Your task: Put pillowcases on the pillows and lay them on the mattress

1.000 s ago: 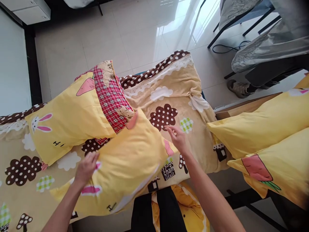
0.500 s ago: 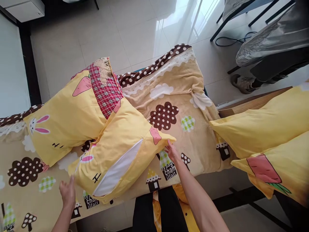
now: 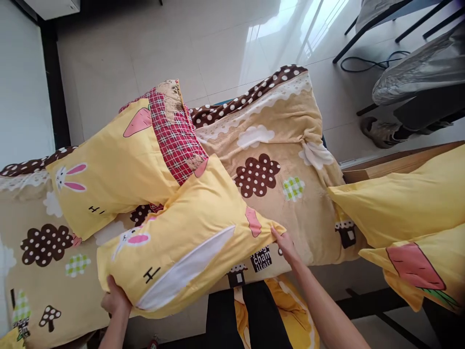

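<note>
A yellow pillow [image 3: 203, 213] printed with a rabbit and carrots lies at a slant across the near side of the blanket. Along its lower side the cover gapes, and a long strip of white filling [image 3: 189, 266] shows through. My left hand [image 3: 116, 298] is closed on the pillow's lower left end, thumb on top and the other fingers partly hidden. At the opposite end, my right hand [image 3: 285, 242] pinches the pointed right corner. Behind it lies a second yellow rabbit pillow [image 3: 119, 165], touching a red plaid cloth [image 3: 172, 135].
A beige patterned blanket [image 3: 308, 213] covers the table under the pillows. More yellow pillows [image 3: 403, 203] are stacked at the right beside a wooden edge [image 3: 385, 165]. A person's leg and shoe [image 3: 385, 131] show beyond, near a chair [image 3: 370, 34] and a cable [image 3: 363, 63].
My left hand has moved onto the pillow's left end and taken hold of it. The pillow's near side has shifted toward me, its right corner still in my right hand. The view has shifted slightly.
</note>
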Demonstrator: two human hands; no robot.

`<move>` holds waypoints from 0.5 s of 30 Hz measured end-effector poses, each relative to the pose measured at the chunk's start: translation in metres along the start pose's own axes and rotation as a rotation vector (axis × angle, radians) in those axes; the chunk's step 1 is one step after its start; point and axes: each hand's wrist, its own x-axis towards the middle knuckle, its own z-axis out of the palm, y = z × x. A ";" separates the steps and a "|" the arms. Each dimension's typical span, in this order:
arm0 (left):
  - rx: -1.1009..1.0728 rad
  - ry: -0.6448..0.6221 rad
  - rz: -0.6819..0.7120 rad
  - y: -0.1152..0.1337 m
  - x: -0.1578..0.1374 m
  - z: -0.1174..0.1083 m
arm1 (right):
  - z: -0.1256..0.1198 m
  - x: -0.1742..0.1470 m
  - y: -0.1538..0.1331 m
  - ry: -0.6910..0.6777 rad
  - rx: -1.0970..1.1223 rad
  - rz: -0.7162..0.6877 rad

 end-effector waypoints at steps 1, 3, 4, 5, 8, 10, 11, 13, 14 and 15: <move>0.037 -0.035 0.027 -0.011 -0.002 -0.003 | 0.001 -0.006 0.005 0.059 -0.053 -0.007; 0.059 -0.100 0.113 -0.030 -0.009 -0.003 | 0.013 -0.025 0.010 0.197 -0.134 -0.034; 0.047 -0.121 0.156 -0.038 -0.013 -0.002 | 0.021 -0.037 0.008 0.241 -0.169 -0.076; 0.038 -0.137 0.204 -0.045 -0.017 0.000 | 0.031 -0.050 0.004 0.230 -0.217 -0.165; 0.013 -0.071 0.334 -0.055 -0.037 0.002 | 0.065 -0.089 -0.022 -0.184 -0.488 -0.687; -0.031 0.040 0.560 -0.051 -0.058 0.001 | 0.085 -0.104 -0.043 -0.511 -0.727 -1.006; -0.063 0.054 0.756 -0.046 -0.073 0.000 | 0.093 -0.107 -0.053 -0.591 -0.833 -1.076; -0.115 -0.078 1.258 -0.028 -0.110 0.000 | 0.100 -0.103 -0.067 -0.628 -1.013 -1.094; -0.122 -0.217 1.507 -0.014 -0.132 0.002 | 0.100 -0.098 -0.071 -0.635 -1.082 -1.079; -0.093 -0.372 1.707 0.002 -0.155 0.007 | 0.097 -0.092 -0.073 -0.655 -1.138 -1.066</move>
